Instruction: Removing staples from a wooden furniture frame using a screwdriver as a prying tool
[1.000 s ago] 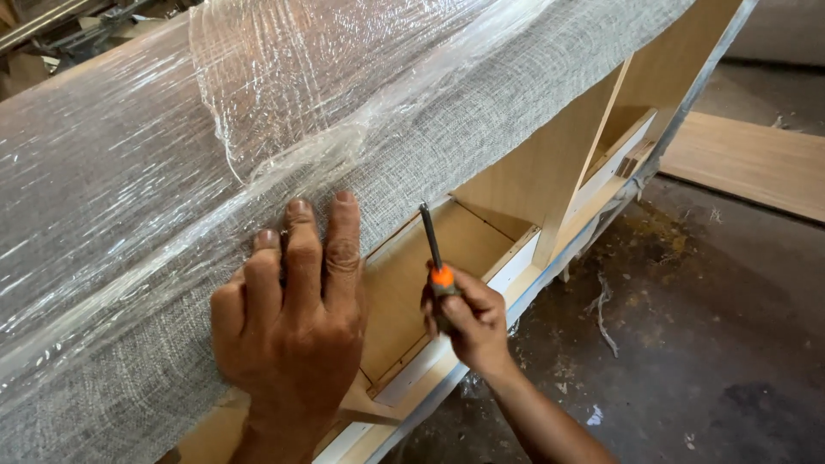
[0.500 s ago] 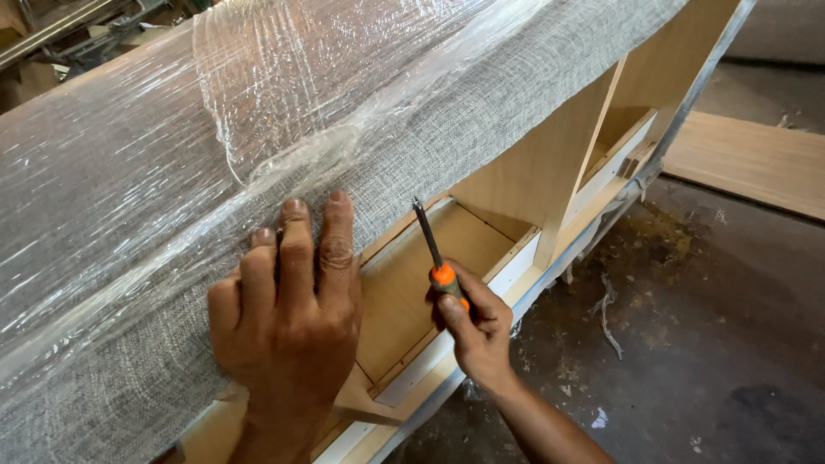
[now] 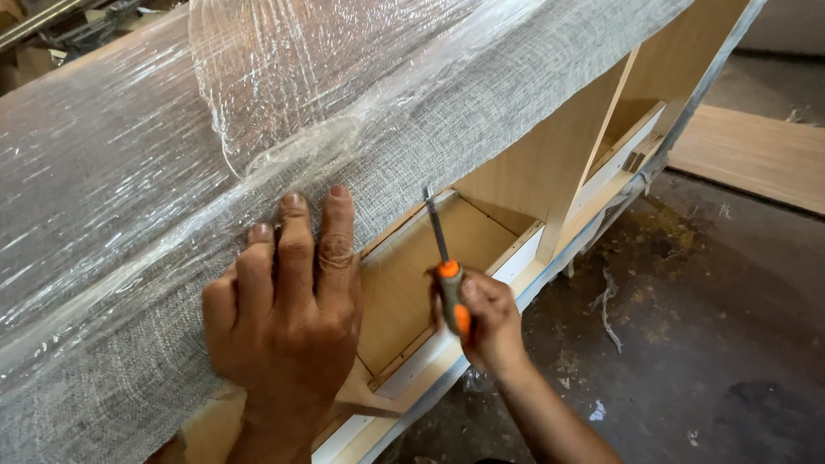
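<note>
Landmark: the wooden frame [image 3: 550, 172], a plywood furniture carcass lying on its side, wrapped on top in grey woven fabric [image 3: 112, 215] under clear plastic film [image 3: 284, 77]. Every place below is told from this frame.

Left hand: the left hand [image 3: 288, 318] lies flat, fingers together and stretched out, pressing the fabric down just above the frame's open underside. It grips nothing; it only bears on the cloth.

Right hand: the right hand [image 3: 485, 318] is closed around the orange-and-grey handle of a screwdriver [image 3: 443, 258], just outside the frame's lower rail.

Tool position: the shaft points up and away, its tip touching or very near the fabric's edge where it meets the frame's inner panel; whether it truly touches is too fine to tell.

What changed: over the last second the screwdriver tip has crept slightly leftward and up towards the fabric's edge, and the right hand has followed. The left hand has hardly moved, its fingertips at the same fold of film.

Meaning, as a judgement: the tool seems to be working along the cloth's edge at the frame while the flat hand keeps the cloth taut, so the work looks to be in its middle.

Around: a bare dusty floor [image 3: 713, 344] lies beyond the frame's lower rail, and a loose wooden board [image 3: 756, 155] rests on it past the frame's far end.
</note>
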